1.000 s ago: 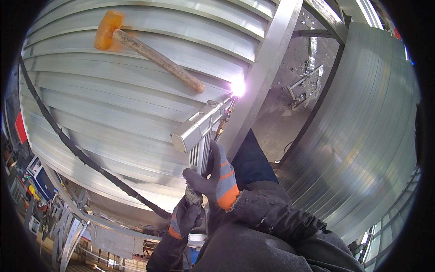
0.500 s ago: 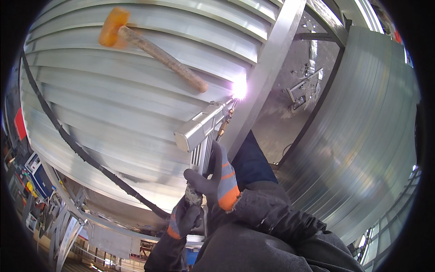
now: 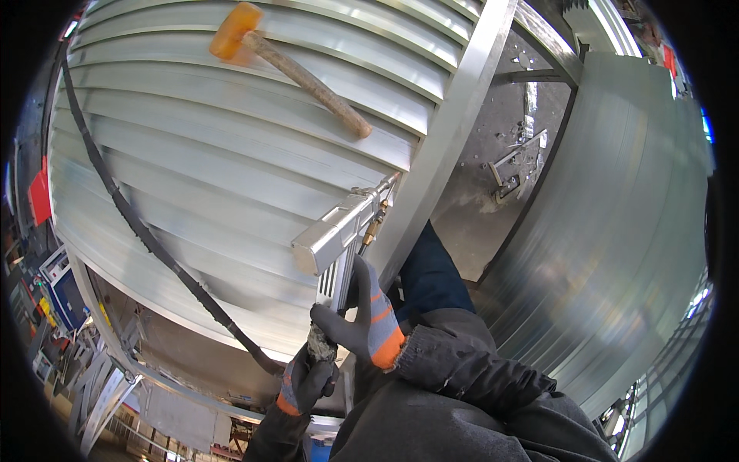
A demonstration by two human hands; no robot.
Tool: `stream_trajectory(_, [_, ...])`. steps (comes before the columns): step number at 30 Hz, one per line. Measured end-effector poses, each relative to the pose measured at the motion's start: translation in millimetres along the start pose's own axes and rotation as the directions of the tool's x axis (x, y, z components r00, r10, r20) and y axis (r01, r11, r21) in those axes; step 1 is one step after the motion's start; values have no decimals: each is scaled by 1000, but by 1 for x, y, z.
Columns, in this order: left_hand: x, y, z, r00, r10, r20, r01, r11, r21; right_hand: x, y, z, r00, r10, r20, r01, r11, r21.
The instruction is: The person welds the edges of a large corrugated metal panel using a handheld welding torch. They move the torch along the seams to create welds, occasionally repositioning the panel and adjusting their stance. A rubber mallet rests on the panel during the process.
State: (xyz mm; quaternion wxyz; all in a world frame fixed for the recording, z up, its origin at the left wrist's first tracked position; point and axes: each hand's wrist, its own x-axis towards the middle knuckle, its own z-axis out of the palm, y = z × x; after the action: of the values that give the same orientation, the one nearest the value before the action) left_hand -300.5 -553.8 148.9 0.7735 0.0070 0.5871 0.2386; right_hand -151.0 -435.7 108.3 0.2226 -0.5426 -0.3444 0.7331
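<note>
My right hand [image 3: 368, 323], in a grey glove with orange bands, is closed around the grip of a silver handheld welding gun [image 3: 339, 231]. The gun's nozzle [image 3: 387, 185] points up and right and touches the seam where the ribbed metal shell [image 3: 192, 169] meets a slanted metal bar [image 3: 454, 131]. No glow shows at the tip. Just below, my left hand [image 3: 306, 381], also gloved, grips the wrapped hose coming out of the gun's handle.
A mallet with an orange head [image 3: 235, 31] and a rough wooden handle lies on the ribbed shell above the gun. A black cable [image 3: 138, 223] runs down the shell to my left hand. A second curved metal shell [image 3: 616, 254] stands at the right. Racks and equipment sit far below left.
The bright glare at the gun's tip, seen in both earlier frames, has gone out. The gun and both hands stay in nearly the same place.
</note>
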Motion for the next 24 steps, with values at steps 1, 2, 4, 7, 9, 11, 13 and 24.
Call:
stream_trajectory(1, [-3, -4, -3, 1000, -11, -5, 12, 1000, 10, -4, 5, 3, 1000, 0, -23, -1, 999, -52])
stream_trajectory(2, [-5, -7, -5, 1000, -25, -10, 25, 999, 21, -6, 10, 6, 999, -17, -36, 15, 998, -54])
stream_trajectory(4, [-4, -14, -8, 1000, -18, -14, 19, 999, 39, -8, 21, 10, 996, -37, -75, 34, 999, -35])
stream_trajectory(7, [5, -23, -6, 996, 86, -9, -84, 989, 124, -5, 32, 12, 994, 15, -110, -11, 999, 33])
stream_trajectory(9, [13, -25, -4, 996, 84, 2, -84, 995, 61, 1, 35, 10, 993, 38, -115, -31, 998, 60])
stream_trajectory(11, [20, -24, -3, 997, 81, 19, -81, 997, 13, 8, 34, 8, 991, -20, -135, 26, 999, 44])
stream_trajectory(13, [25, -19, -5, 995, 73, 65, -73, 997, -8, 13, 32, 7, 990, 26, -138, -17, 998, 60])
stream_trajectory(24, [36, 2, -10, 995, -29, 98, 37, 996, -82, 34, 24, 11, 975, 89, -205, -66, 991, 118])
